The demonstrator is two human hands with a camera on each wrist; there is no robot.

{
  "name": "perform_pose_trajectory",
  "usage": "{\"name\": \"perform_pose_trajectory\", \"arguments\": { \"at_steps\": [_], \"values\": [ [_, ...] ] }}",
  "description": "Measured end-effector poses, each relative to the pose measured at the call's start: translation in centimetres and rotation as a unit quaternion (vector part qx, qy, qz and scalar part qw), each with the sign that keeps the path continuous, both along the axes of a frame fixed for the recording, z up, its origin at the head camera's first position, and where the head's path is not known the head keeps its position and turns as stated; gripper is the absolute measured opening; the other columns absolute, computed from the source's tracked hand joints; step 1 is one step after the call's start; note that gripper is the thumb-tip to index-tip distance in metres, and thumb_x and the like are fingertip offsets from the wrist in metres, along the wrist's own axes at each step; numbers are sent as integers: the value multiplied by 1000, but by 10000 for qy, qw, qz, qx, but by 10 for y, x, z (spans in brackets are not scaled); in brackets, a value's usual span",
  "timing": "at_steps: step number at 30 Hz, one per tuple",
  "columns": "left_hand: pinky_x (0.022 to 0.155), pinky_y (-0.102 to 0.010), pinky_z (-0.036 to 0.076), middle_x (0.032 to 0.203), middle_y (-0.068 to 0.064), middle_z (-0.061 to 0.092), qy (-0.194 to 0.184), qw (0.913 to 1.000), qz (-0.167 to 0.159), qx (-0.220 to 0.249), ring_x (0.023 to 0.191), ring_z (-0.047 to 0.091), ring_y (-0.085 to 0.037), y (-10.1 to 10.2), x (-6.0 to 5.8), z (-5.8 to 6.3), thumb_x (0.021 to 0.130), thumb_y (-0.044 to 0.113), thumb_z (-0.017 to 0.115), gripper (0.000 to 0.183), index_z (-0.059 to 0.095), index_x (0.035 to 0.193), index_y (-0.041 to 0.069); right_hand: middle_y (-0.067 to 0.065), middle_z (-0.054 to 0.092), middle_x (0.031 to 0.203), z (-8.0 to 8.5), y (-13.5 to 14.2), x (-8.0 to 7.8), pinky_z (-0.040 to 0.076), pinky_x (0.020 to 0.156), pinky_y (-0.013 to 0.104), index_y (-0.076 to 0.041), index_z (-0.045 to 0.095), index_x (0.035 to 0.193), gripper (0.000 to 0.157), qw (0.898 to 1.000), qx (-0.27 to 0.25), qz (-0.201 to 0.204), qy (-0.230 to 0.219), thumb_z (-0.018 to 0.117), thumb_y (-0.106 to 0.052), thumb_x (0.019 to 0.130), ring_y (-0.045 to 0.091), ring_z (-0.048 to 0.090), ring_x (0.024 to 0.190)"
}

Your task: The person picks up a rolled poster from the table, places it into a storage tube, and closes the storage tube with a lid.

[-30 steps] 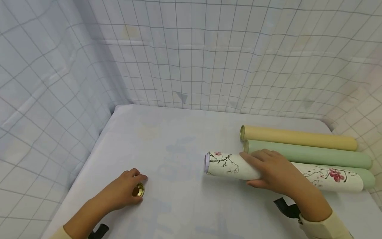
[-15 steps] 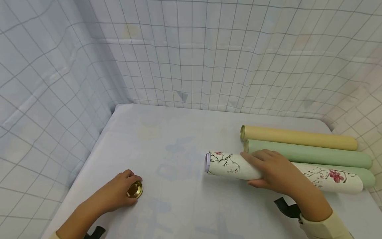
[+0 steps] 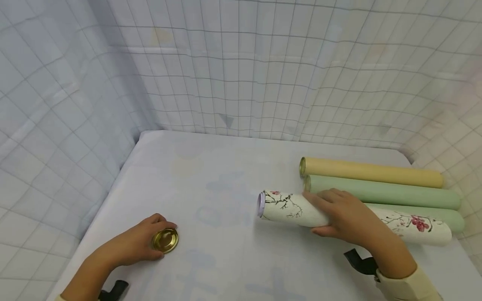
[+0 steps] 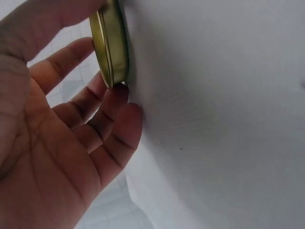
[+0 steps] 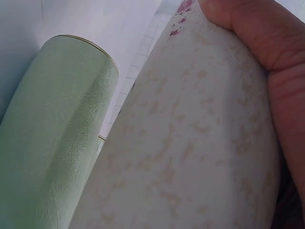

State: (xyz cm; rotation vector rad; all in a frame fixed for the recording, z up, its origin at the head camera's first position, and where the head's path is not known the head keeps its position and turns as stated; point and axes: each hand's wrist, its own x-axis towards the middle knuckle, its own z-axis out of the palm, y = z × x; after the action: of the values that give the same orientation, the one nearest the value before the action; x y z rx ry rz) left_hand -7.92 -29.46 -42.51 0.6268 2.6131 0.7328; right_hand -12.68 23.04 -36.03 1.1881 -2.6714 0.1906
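My left hand [image 3: 137, 242] pinches a round gold metal lid [image 3: 166, 241] between thumb and fingers, low over the white tabletop at the left front. In the left wrist view the lid [image 4: 110, 45] shows its ridged rim edge-on, close against the cloth, with the other fingers loosely bent below it. My right hand [image 3: 348, 215] grips a rolled sheet of white paper [image 3: 288, 209] printed with dark branches and pink blossoms. Its near-left end is open and shows a pale purple inside. Up close in the right wrist view, the paper roll [image 5: 186, 138] has tan flecks, and the thumb lies along its side.
Behind the paper roll lie a yellow tube [image 3: 370, 172] and a green tube [image 3: 384, 192], both with gold-rimmed ends. Another green tube [image 3: 452, 219] is partly hidden by the roll. White grid-patterned curtains [image 3: 241, 71] stand around the table's back and sides.
My left hand has drawn left with the gold lid, whose face now shows more fully. The right hand keeps its hold on the paper roll. The head view has shifted slightly.
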Motion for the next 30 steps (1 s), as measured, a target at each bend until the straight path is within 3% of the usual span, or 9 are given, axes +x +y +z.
{"name": "perform_pose_trajectory", "arguments": {
  "at_steps": [9, 15, 24, 27, 30],
  "values": [
    [84, -28, 52, 116, 5, 51, 148, 9984, 17, 546, 101, 54, -10, 2, -4, 4, 76, 28, 87, 58, 58, 126, 18, 4, 67, 111, 1, 5, 2, 54, 82, 46, -9, 59, 138, 85, 9999, -74, -92, -5, 88, -46, 67, 25, 64, 99],
    [75, -29, 53, 119, 8, 52, 370, 9911, 24, 1275, 101, 51, -12, 19, -5, 19, 79, 24, 86, 60, 54, 129, 21, 5, 67, 109, 0, 6, 3, 54, 81, 46, -9, 59, 136, 85, 9999, -112, -103, 15, 89, -45, 66, 25, 64, 98],
    [82, -31, 55, 122, 10, 52, 1002, 9742, -634, 1921, 107, 53, -11, 77, -24, 55, 80, 19, 85, 64, 49, 132, 23, 4, 67, 110, 0, -1, 0, 54, 81, 46, -9, 58, 138, 85, 9999, -158, 37, 36, 87, -47, 68, 24, 64, 98],
    [86, -32, 56, 124, 11, 51, 1040, 9675, -712, 2192, 111, 54, -12, 99, -34, 59, 79, 14, 85, 66, 48, 132, 24, 4, 67, 110, 0, 0, -1, 54, 80, 45, -10, 58, 138, 85, 9998, -192, 61, 77, 87, -48, 68, 23, 64, 98],
    [88, -33, 56, 125, 8, 52, 1071, 9574, -770, 2571, 113, 55, -17, 116, -42, 60, 78, 7, 85, 68, 48, 133, 19, 4, 67, 110, 1, 1, -1, 54, 81, 45, -10, 58, 138, 84, 9998, -201, 51, 83, 87, -48, 68, 24, 64, 98]
  ]
}}
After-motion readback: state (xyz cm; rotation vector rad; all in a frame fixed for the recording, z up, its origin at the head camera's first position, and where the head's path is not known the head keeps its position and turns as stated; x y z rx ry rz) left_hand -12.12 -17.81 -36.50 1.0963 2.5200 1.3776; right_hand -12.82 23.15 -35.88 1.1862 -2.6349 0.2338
